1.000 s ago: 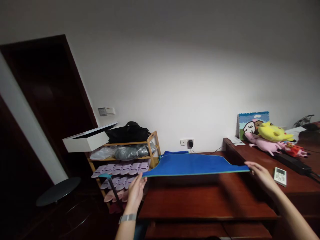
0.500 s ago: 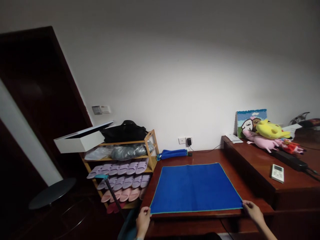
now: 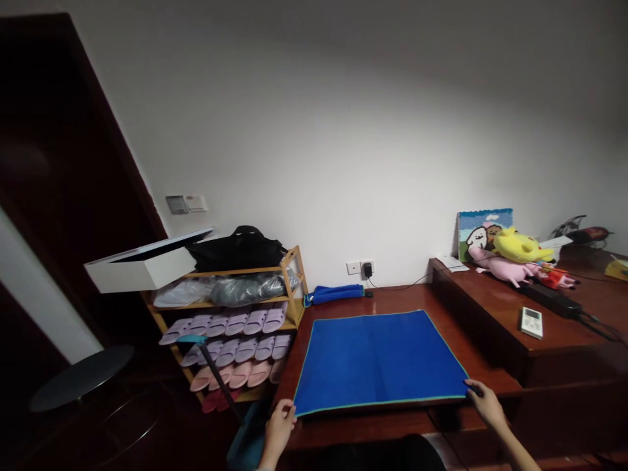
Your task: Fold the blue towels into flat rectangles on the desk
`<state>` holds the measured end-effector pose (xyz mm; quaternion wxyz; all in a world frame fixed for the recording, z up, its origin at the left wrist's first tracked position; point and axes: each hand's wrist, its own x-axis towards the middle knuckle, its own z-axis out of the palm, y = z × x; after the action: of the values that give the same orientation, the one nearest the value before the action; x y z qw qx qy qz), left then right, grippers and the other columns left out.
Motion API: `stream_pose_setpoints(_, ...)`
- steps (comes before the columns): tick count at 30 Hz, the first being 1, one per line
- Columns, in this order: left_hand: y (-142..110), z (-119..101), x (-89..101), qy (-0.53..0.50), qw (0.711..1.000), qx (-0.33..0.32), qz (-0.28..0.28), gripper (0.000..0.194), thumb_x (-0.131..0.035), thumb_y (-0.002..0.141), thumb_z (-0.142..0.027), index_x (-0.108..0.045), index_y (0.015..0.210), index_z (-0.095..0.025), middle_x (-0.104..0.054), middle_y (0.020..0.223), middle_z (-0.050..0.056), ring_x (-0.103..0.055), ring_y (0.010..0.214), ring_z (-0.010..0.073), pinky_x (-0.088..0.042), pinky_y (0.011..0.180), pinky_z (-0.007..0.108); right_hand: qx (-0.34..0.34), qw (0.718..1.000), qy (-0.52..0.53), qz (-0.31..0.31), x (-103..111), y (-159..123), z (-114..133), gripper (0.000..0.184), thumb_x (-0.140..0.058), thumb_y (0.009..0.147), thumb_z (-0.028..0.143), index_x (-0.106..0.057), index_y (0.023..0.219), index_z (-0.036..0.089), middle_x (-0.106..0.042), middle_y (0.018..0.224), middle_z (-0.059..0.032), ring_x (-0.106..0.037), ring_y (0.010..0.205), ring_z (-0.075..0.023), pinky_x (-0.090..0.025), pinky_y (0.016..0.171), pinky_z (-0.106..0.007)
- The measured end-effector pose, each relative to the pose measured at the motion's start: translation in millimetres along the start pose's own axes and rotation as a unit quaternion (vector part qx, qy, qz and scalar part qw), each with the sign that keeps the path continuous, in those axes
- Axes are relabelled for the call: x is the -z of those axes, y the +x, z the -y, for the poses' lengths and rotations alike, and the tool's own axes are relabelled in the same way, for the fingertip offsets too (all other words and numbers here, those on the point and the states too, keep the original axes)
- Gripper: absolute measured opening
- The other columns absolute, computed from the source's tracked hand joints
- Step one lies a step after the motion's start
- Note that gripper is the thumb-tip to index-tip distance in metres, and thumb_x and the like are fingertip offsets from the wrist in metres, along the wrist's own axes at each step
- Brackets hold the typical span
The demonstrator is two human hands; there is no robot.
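A blue towel (image 3: 373, 360) with a thin green edge lies spread flat over the dark red wooden table (image 3: 392, 299). My left hand (image 3: 280, 424) is closed in a pinch on its near left corner. At the near right corner, my right hand (image 3: 485, 402) pinches the towel between thumb and fingers. Faint creases run across the cloth. Behind it, against the wall, lies a folded blue cloth (image 3: 336, 294) with the same green trim.
On the left, a wooden rack (image 3: 294, 288) holds several slippers (image 3: 235, 320) and a black bag (image 3: 240, 248). The raised ledge at right bears plush toys (image 3: 520, 247), a white remote (image 3: 531, 322) and a black power strip (image 3: 554, 299). A charger (image 3: 367, 269) is plugged into the wall.
The view has shifted slightly. Both hands keep hold of the near corners, and the near right corner sits a little higher in view than the left. The towel remains spread.
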<state>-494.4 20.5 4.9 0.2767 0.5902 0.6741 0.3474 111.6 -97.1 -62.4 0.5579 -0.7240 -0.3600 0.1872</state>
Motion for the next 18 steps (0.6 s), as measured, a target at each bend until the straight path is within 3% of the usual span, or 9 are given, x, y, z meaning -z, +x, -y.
stream_pose_setpoints(5,3.6,-3.7,7.0,0.056,0.997,-0.045,0.036,0.004,-0.059,0.085,-0.027,-0.063,0.083,-0.026,-0.063,0.055,-0.004,-0.071,0.063,0.0211,-0.044,0.063,0.024,0.015,0.999,-0.022,-0.020,-6.8,-5.2,0.4,0.039,-0.057,0.052,0.055,-0.074,0.071,0.025,-0.079,0.082,-0.0117,-0.074,0.089,-0.0387,-0.058,0.085,-0.048)
stream_pose_setpoints(9,6.7,-7.8,11.6,0.150,0.985,-0.044,0.073,0.014,-0.053,0.093,-0.017,-0.064,0.093,-0.025,-0.066,0.061,-0.003,-0.071,0.069,0.0174,-0.040,0.063,0.021,0.016,0.996,-0.087,-0.008,-1.6,-3.6,-0.2,0.041,-0.054,0.060,0.055,-0.076,0.075,0.024,-0.080,0.089,-0.0127,-0.074,0.095,-0.0360,-0.058,0.084,-0.043)
stream_pose_setpoints(13,5.5,-16.2,14.8,0.228,0.966,-0.033,0.119,0.021,-0.046,0.100,-0.017,-0.063,0.109,-0.025,-0.074,0.077,0.000,-0.073,0.081,0.0141,-0.041,0.067,0.018,-0.049,0.986,-0.160,0.014,20.9,4.9,0.6,0.036,-0.053,0.063,0.046,-0.076,0.078,0.023,-0.081,0.091,-0.0103,-0.075,0.091,-0.0313,-0.057,0.078,-0.035)
stream_pose_setpoints(18,2.2,-22.1,12.2,0.283,0.950,-0.023,0.129,0.025,-0.044,0.102,-0.021,-0.061,0.119,-0.026,-0.078,0.090,0.003,-0.075,0.093,0.0182,-0.044,0.071,0.021,-0.059,0.978,-0.198,0.028,36.3,13.5,-2.6,0.033,-0.053,0.070,0.042,-0.077,0.083,0.024,-0.081,0.093,-0.0076,-0.075,0.092,-0.0277,-0.055,0.078,-0.031)
